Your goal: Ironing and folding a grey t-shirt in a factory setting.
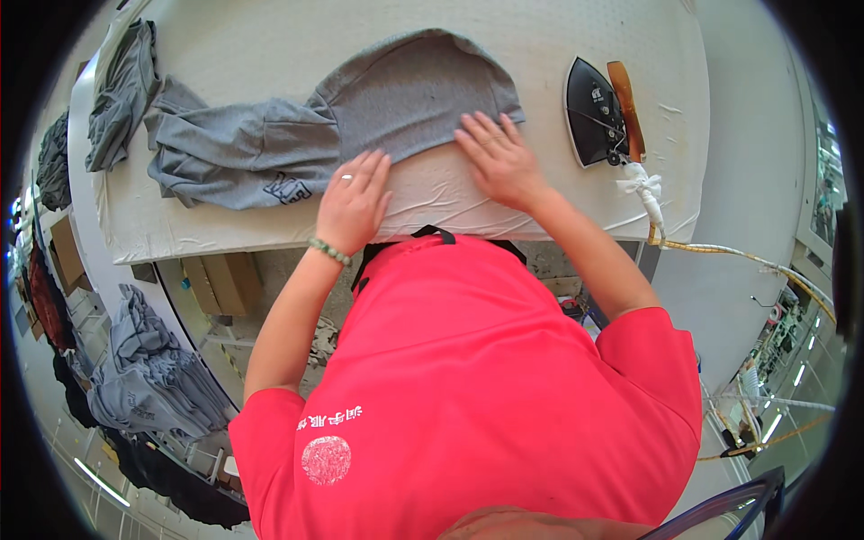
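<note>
A grey knit garment point(261, 139) lies on the white padded table, with dark lettering on its bunched left part. A seam joins that part to a smooth, rounded section point(414, 85) on the right; I cannot tell which kind of garment it is. My left hand point(354, 202) rests flat, its fingertips on the near edge of the cloth by the seam. Farther right, my right hand point(502, 162) has its fingers stretched over the near right corner of the rounded section. Both hands are open and hold nothing. An iron point(594, 112) with a brown handle stands to the right of the cloth.
A white-wrapped hose point(652, 202) runs from the iron off the table's right edge. More grey garments point(126, 94) lie at the far left. Below them hangs a stack of grey garments point(157, 378). A cardboard box point(225, 283) is under the table point(621, 27).
</note>
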The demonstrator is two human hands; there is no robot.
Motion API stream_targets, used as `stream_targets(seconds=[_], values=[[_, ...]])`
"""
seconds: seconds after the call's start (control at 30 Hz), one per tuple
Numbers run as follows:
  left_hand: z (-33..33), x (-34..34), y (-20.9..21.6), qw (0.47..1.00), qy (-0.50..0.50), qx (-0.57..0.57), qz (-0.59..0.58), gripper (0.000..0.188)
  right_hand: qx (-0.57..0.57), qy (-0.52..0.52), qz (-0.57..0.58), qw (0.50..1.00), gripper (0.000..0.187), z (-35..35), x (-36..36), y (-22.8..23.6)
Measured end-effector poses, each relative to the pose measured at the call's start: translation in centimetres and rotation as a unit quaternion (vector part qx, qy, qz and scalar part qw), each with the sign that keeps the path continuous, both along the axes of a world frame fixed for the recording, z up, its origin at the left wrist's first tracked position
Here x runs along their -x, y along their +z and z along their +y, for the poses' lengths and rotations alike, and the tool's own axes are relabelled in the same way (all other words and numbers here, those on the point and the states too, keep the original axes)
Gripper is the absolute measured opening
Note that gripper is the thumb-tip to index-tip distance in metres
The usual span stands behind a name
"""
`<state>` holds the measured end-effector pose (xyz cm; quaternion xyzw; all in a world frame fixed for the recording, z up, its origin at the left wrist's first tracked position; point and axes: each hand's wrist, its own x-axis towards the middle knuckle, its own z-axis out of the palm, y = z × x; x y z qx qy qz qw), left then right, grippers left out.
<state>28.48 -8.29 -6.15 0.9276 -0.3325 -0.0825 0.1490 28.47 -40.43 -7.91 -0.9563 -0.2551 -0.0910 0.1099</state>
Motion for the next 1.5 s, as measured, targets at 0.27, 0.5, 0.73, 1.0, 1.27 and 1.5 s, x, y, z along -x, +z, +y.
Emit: stream_targets(seconds=[0.27, 0.5, 0.73, 1.0, 1.27, 1.5], values=[[-7.1, 0.5, -2.9, 0.998, -0.002, 0.065, 0.007, 0.077, -0.295, -0.350, 0.165, 0.874, 0.031, -4.7, -2.4, -0.5], [-14.6, -1.9, -4.6, 0.992, -0.024, 0.120, -0.014, 0.080, -0.176, -0.356, 0.331, 0.856, 0.028, -5.6, -4.2, -0.9], [-19.4, -1.0, -5.1, 0.992, 0.029, 0.112, -0.048, 0.081, -0.111, -0.216, -0.016, 0.970, 0.027, -9.0, -3.4, 4.4], [-15.4, 1.9, -4.6, 0.996, 0.053, 0.065, -0.043, 0.080, -0.019, -0.397, 0.055, 0.916, 0.036, -16.0, -0.7, 4.8], [-19.6, 0.3, -3.8, 0.999, -0.026, 0.035, -0.031, 0.079, -0.123, -0.466, 0.481, 0.732, 0.044, -14.6, -4.9, 9.7], [-9.9, 3.3, -3.2, 0.994, 0.074, 0.039, -0.069, 0.075, -0.010, -0.235, 0.291, 0.927, 0.042, -9.7, -1.6, 8.2]])
